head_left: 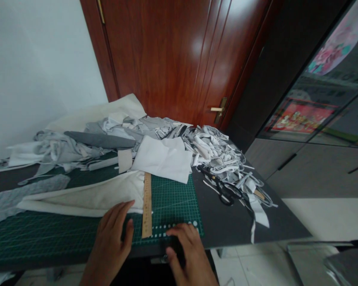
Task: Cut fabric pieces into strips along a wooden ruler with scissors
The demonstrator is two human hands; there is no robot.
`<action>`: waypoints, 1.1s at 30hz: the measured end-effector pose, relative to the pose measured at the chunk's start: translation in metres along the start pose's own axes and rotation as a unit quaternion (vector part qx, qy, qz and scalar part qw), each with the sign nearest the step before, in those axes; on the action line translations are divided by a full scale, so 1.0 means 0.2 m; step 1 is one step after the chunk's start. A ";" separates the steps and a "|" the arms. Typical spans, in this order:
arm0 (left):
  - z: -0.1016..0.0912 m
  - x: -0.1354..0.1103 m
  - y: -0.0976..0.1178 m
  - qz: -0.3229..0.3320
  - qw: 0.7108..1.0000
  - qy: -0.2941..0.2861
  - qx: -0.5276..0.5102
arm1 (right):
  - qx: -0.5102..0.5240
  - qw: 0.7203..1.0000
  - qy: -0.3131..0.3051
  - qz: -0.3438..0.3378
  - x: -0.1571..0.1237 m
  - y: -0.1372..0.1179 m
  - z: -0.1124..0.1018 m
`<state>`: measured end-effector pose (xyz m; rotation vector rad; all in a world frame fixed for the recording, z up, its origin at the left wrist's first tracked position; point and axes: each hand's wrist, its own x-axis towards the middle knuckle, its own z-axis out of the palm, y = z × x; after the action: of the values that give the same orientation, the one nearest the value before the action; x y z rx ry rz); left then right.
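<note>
My left hand [115, 228] is open, with its fingertips at the near edge of a folded off-white fabric piece [107, 194] and its thumb apart. Against the right end of that fabric lies a wooden ruler [147, 206], standing crosswise on a green cutting mat [174, 202]. My right hand [187, 248] hovers at the mat's near edge, right of the ruler. Its fingers are curved and the thumb stands apart; I see nothing held, though the space under the palm is dark. Beyond the ruler lies a white fabric piece [164, 157].
Black scissors [222, 188] lie beside a heap of fabric scraps [214, 151] on the right of the dark table [217, 222]. Grey and white cloths [68, 149] pile up along the wall. A grey textured cloth [26, 194] lies at left. Behind stands a wooden door [167, 59].
</note>
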<state>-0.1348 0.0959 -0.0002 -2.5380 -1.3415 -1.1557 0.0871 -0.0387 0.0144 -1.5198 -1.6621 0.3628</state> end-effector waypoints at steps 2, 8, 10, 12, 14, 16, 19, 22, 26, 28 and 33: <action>0.01 0.00 -0.01 0.008 1.000 -0.011 0.015 | -0.046 0.999 -0.012 -0.002 0.07 -0.06 0.10; 0.00 -0.03 0.03 0.012 0.999 -0.031 0.028 | -0.105 0.994 -0.015 -0.025 0.23 -0.10 0.24; -0.03 -0.04 0.06 0.013 0.999 -0.042 0.026 | -0.100 0.995 -0.014 -0.019 0.25 -0.07 0.20; -0.06 -0.03 0.09 0.013 0.998 -0.061 0.018 | -0.104 0.995 0.004 -0.005 0.27 0.00 0.14; -0.08 -0.02 0.11 0.019 0.996 -0.082 0.007 | -0.123 0.991 0.045 0.013 0.27 0.09 0.06; -0.10 -0.01 0.13 0.031 0.994 -0.100 -0.005 | -0.151 0.984 0.085 0.030 0.26 0.17 -0.01; -0.12 0.00 0.14 0.056 0.990 -0.125 -0.029 | -0.173 0.979 0.104 0.037 0.25 0.26 -0.06; -0.13 0.01 0.15 0.094 0.985 -0.136 -0.056 | -0.195 0.974 0.103 0.049 0.25 0.28 -0.07; -0.15 -0.01 0.13 0.147 0.975 -0.145 -0.082 | -0.224 0.963 0.122 0.083 0.26 0.27 -0.05; -0.17 -0.02 0.11 0.162 0.970 -0.157 -0.088 | -0.250 0.952 0.137 0.111 0.25 0.27 -0.05; -0.21 -0.05 0.07 0.178 0.960 -0.200 -0.082 | -0.322 0.922 0.155 0.148 0.17 0.33 -0.15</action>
<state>-0.1528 0.0651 0.0290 -3.0834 -0.8003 -0.7401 0.1568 -0.0018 -0.0014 -2.1911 -1.3547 -0.3014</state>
